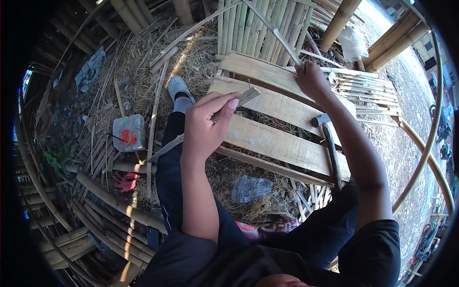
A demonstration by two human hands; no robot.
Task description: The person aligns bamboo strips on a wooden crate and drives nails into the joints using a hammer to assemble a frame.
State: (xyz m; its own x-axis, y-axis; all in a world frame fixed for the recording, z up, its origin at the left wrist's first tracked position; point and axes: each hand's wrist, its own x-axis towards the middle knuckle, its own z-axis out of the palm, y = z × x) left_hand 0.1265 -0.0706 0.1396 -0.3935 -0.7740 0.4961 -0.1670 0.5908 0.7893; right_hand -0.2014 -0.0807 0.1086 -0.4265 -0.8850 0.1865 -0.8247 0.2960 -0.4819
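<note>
- The person's left hand [209, 117], near the centre of the frame, was pinching a narrow, flat strip of light brown split bamboo [249, 96] between thumb and fingers.
- This bamboo strip's near end pointed to the upper right, above the planks; a pointed strip end at the left of the wrist looked like its tail, though the hand hid the join.
- A thin, dark, nail-like pin [248, 83] stood at the strip's near end; whether it was fixed there could not be told.
- The person's right hand [313, 82], upper right of centre, was closed around the lower end of a long, pale, slender bamboo lath [278, 33], which ran to the top edge.
- Below both hands lay a low bench of pale, rough-sawn wooden planks [272, 137] with gaps between them.
- On the bench's right side rested a hammer with a grey metal head and a dark stick-like handle [332, 149], apart from both hands.
- Top centre: a panel of upright greenish-tan bamboo slats [260, 31], beyond the bench.
- Lower centre: a crumpled clear plastic bag [251, 188] lay on straw-littered ground.
- Left: a whitish block-shaped container with a round orange-red part [128, 137]; below it, a red glove [125, 182].
- Lower left: thick tan bamboo poles [112, 200].
- Left of centre: a grey perforated clog [179, 88] on the person's foot.
</note>
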